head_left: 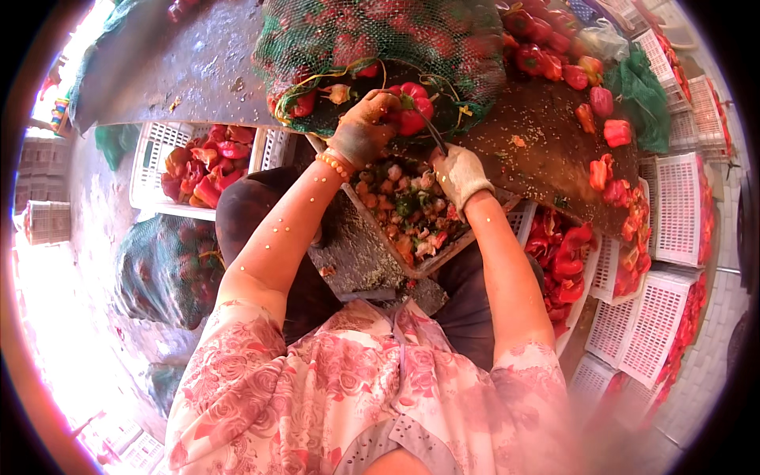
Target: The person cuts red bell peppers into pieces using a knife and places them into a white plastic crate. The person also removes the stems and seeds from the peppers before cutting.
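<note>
My left hand, in a stained work glove, grips a whole red bell pepper at the mouth of a green mesh sack. My right hand, in a pale knit glove, is closed around a thin knife whose blade lies against the pepper's right side. Beneath both hands, between my knees, sits a shallow tray of cut pepper cores and green stems. More red peppers fill the sack, and a few show at its opening. Seeds stick to my forearms.
A white plastic crate of red pepper pieces stands at left, above another filled mesh sack. Whole peppers and scattered seeds lie on the dark tabletop. Cut peppers fill a container at right, near several stacked crates.
</note>
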A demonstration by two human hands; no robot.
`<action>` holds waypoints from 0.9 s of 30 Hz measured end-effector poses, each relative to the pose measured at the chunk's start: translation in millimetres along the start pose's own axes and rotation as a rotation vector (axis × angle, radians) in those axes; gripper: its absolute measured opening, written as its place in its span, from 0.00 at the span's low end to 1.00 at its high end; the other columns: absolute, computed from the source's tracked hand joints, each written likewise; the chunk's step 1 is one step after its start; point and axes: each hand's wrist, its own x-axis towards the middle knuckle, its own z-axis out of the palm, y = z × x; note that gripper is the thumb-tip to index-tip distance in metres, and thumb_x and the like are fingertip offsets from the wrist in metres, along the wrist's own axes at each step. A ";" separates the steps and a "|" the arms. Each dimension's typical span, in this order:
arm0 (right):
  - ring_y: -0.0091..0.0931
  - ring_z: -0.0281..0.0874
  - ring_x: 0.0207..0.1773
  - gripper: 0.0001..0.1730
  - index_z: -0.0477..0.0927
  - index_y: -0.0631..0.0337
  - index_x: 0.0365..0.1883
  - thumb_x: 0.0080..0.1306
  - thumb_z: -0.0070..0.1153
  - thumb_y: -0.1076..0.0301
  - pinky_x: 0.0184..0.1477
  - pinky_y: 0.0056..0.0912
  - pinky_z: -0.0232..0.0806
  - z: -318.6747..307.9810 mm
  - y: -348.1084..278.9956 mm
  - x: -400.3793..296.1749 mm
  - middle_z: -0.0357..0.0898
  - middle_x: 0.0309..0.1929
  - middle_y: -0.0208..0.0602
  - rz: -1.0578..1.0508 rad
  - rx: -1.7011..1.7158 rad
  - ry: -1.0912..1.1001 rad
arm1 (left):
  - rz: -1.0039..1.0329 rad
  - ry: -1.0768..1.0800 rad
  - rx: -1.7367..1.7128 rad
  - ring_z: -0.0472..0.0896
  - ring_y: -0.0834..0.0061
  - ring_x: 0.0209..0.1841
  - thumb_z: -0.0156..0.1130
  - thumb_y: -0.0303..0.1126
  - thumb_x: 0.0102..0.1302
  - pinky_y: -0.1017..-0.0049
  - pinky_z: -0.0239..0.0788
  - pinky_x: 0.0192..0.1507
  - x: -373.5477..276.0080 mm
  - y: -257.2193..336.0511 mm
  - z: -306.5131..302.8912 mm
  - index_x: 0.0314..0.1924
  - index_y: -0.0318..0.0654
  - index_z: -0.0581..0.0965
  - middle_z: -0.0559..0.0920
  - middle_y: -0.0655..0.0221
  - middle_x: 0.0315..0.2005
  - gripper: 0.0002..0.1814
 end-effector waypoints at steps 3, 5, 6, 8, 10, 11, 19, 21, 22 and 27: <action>0.38 0.83 0.43 0.15 0.82 0.62 0.45 0.70 0.46 0.65 0.49 0.36 0.72 15.5 33.3 -20.0 0.84 0.36 0.46 -0.409 -0.733 -0.114 | -0.122 0.081 -0.119 0.78 0.76 0.41 0.63 0.16 0.51 0.77 0.72 0.44 0.0 -15.4 -3.8 0.41 0.38 0.76 0.77 0.71 0.42 0.17; 0.34 0.83 0.39 0.14 0.83 0.61 0.44 0.70 0.47 0.65 0.46 0.34 0.72 3.3 34.7 -26.0 0.84 0.34 0.41 -0.002 -0.038 -0.079 | -0.096 0.082 -0.132 0.78 0.76 0.41 0.61 0.15 0.51 0.77 0.72 0.45 0.3 -20.7 -5.4 0.41 0.38 0.76 0.77 0.71 0.42 0.16; 0.32 0.82 0.37 0.14 0.83 0.60 0.43 0.70 0.47 0.65 0.44 0.33 0.71 -8.8 27.2 -30.8 0.84 0.33 0.38 0.209 0.314 -0.057 | -0.067 0.053 -0.116 0.79 0.76 0.41 0.61 0.15 0.51 0.77 0.72 0.45 2.5 -15.3 -4.4 0.41 0.38 0.76 0.77 0.71 0.42 0.16; 0.18 0.72 0.26 0.16 0.81 0.61 0.40 0.70 0.52 0.57 0.28 0.26 0.67 -14.8 12.7 -13.1 0.74 0.24 0.26 0.085 0.824 0.111 | -0.016 0.002 -0.001 0.79 0.74 0.41 0.60 0.16 0.51 0.77 0.72 0.45 3.1 -5.8 -5.3 0.40 0.37 0.76 0.77 0.69 0.43 0.15; 0.16 0.69 0.23 0.22 0.78 0.59 0.54 0.69 0.56 0.53 0.19 0.22 0.62 -33.6 -29.1 9.8 0.74 0.28 0.27 0.167 0.993 0.095 | -0.044 -0.027 -0.003 0.79 0.72 0.43 0.62 0.19 0.52 0.76 0.72 0.47 0.0 -6.6 -6.6 0.42 0.38 0.76 0.77 0.67 0.44 0.15; 0.26 0.78 0.30 0.28 0.76 0.60 0.58 0.67 0.57 0.51 0.29 0.30 0.71 -33.5 -33.2 25.3 0.80 0.36 0.37 0.099 0.925 0.046 | -0.055 -0.041 -0.006 0.79 0.71 0.44 0.63 0.21 0.53 0.75 0.71 0.48 0.1 -6.4 -6.6 0.43 0.38 0.76 0.77 0.66 0.45 0.16; 0.43 0.78 0.54 0.31 0.78 0.64 0.54 0.61 0.61 0.48 0.55 0.39 0.68 -3.5 -29.7 74.8 0.82 0.48 0.51 -0.063 0.500 0.086 | -0.491 0.350 -0.265 0.78 0.68 0.52 0.61 0.33 0.62 0.71 0.68 0.54 0.5 -3.1 31.0 0.61 0.40 0.69 0.77 0.59 0.54 0.27; 0.40 0.81 0.49 0.27 0.79 0.60 0.53 0.62 0.61 0.49 0.51 0.37 0.70 -1.5 -26.6 75.0 0.82 0.46 0.50 -0.162 0.471 0.108 | -0.464 0.379 -0.268 0.78 0.72 0.51 0.60 0.33 0.62 0.73 0.68 0.53 2.6 -10.8 34.1 0.61 0.40 0.70 0.79 0.60 0.52 0.26; 0.39 0.81 0.47 0.26 0.79 0.60 0.52 0.62 0.61 0.50 0.50 0.36 0.70 -1.6 -21.9 76.7 0.83 0.45 0.49 -0.219 0.440 0.108 | -0.457 0.348 -0.300 0.78 0.74 0.49 0.60 0.33 0.62 0.74 0.69 0.52 2.3 -9.9 33.9 0.61 0.40 0.70 0.79 0.61 0.51 0.26; 0.38 0.80 0.37 0.30 0.81 0.70 0.43 0.64 0.57 0.45 0.42 0.36 0.71 5.2 2.7 107.3 0.82 0.35 0.50 -0.068 0.589 0.053 | -0.461 0.234 -0.332 0.76 0.78 0.49 0.55 0.24 0.60 0.79 0.68 0.52 6.8 5.8 27.7 0.63 0.38 0.69 0.78 0.67 0.51 0.28</action>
